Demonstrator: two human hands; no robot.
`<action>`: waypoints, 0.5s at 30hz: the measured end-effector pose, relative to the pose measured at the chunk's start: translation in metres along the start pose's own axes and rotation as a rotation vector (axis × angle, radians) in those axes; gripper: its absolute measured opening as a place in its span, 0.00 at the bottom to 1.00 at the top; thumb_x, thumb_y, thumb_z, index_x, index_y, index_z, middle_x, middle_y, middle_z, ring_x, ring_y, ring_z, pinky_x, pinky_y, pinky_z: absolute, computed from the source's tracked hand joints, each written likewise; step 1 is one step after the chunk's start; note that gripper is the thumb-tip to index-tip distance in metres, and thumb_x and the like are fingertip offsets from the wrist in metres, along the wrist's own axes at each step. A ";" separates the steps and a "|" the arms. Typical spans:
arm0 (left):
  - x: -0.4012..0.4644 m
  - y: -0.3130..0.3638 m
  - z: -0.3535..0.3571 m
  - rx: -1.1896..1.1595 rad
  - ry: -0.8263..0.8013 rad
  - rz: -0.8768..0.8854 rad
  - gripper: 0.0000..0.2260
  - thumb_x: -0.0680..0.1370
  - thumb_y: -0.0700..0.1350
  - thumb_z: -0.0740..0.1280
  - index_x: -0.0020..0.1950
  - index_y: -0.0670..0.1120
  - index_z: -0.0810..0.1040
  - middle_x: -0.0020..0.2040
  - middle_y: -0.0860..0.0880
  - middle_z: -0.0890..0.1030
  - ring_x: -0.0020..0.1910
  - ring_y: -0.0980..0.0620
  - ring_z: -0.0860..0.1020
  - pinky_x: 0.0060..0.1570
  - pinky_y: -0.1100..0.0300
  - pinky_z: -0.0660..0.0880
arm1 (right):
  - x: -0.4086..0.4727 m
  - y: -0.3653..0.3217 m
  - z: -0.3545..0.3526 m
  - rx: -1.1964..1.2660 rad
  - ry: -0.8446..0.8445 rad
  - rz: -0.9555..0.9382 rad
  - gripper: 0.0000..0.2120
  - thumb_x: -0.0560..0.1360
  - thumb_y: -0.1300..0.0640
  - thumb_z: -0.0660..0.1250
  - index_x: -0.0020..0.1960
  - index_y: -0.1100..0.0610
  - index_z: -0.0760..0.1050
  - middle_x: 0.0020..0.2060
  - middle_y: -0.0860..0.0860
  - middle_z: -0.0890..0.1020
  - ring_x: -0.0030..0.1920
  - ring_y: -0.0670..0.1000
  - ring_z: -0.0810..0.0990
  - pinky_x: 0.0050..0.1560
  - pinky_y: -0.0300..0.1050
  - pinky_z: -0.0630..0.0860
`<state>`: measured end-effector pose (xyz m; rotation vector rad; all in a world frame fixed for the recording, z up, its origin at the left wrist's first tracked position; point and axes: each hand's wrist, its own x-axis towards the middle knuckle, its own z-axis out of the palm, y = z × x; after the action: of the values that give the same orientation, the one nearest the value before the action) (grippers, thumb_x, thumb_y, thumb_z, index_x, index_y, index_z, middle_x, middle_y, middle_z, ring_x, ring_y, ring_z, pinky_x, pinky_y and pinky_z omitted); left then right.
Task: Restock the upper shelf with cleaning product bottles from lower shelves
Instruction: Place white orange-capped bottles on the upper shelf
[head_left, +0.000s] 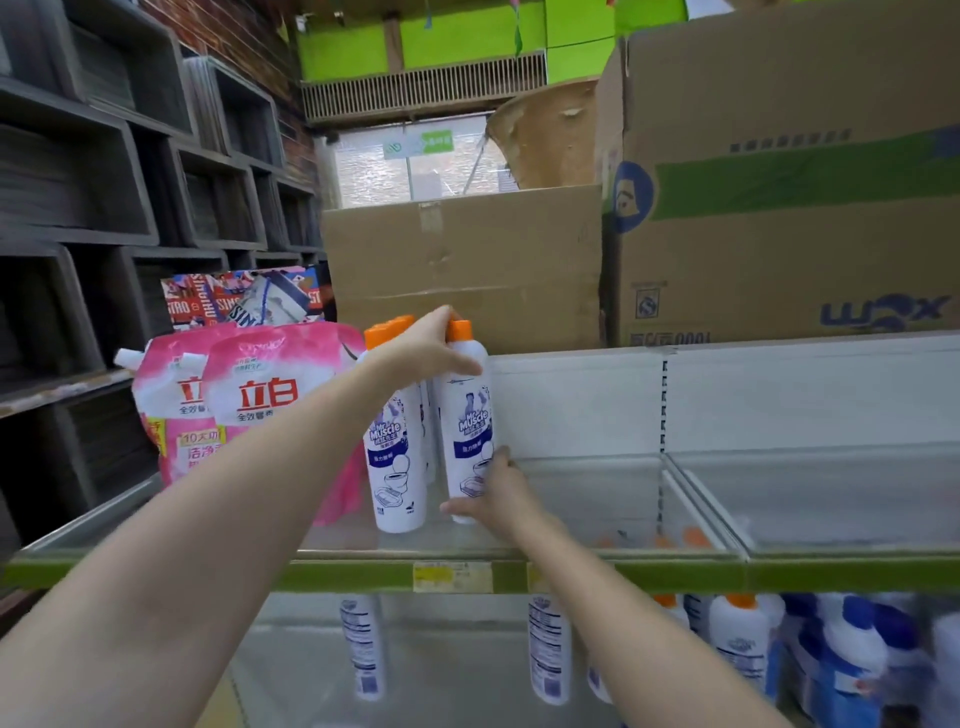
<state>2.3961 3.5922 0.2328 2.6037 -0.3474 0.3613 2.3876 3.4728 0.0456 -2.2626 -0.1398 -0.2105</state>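
A white Mr Muscle bottle (467, 410) with an orange cap stands upright on the upper shelf (571, 574). My left hand (423, 345) grips its neck just under the cap. My right hand (493, 493) holds its lower body near the base. Just left of it stands a second white bottle (395, 467) of the same kind, with more orange caps behind it. On the lower shelf stand more white and blue bottles (737, 644), some with orange caps.
Pink detergent pouches (249, 405) lean at the shelf's left end. Brown cardboard boxes (467, 265) and a large printed carton (779, 208) sit on top behind the shelf. A clear divider (696, 499) splits the shelf; bare shelf lies to its right. Dark wall shelving (104, 182) lines the left.
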 end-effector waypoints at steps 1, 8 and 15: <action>0.003 0.006 -0.002 0.056 0.002 0.030 0.28 0.68 0.52 0.78 0.62 0.50 0.69 0.53 0.50 0.76 0.50 0.48 0.78 0.51 0.50 0.79 | 0.004 0.002 0.002 0.027 0.006 -0.009 0.43 0.66 0.45 0.81 0.68 0.59 0.59 0.67 0.55 0.74 0.65 0.55 0.75 0.65 0.50 0.75; 0.035 0.015 0.005 0.419 0.040 0.090 0.26 0.67 0.50 0.80 0.57 0.44 0.70 0.55 0.44 0.75 0.50 0.46 0.74 0.46 0.54 0.74 | 0.035 -0.002 0.009 -0.001 0.036 0.003 0.43 0.65 0.47 0.82 0.67 0.59 0.60 0.65 0.57 0.72 0.60 0.58 0.77 0.57 0.49 0.76; 0.055 0.007 0.009 0.548 0.073 0.037 0.23 0.70 0.48 0.79 0.59 0.40 0.76 0.54 0.43 0.76 0.50 0.45 0.75 0.46 0.54 0.73 | 0.064 0.000 0.012 -0.029 -0.036 0.038 0.42 0.67 0.50 0.82 0.69 0.58 0.59 0.64 0.57 0.70 0.62 0.60 0.76 0.58 0.50 0.75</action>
<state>2.4469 3.5721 0.2458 3.1065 -0.3030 0.6388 2.4512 3.4843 0.0505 -2.2968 -0.1130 -0.1533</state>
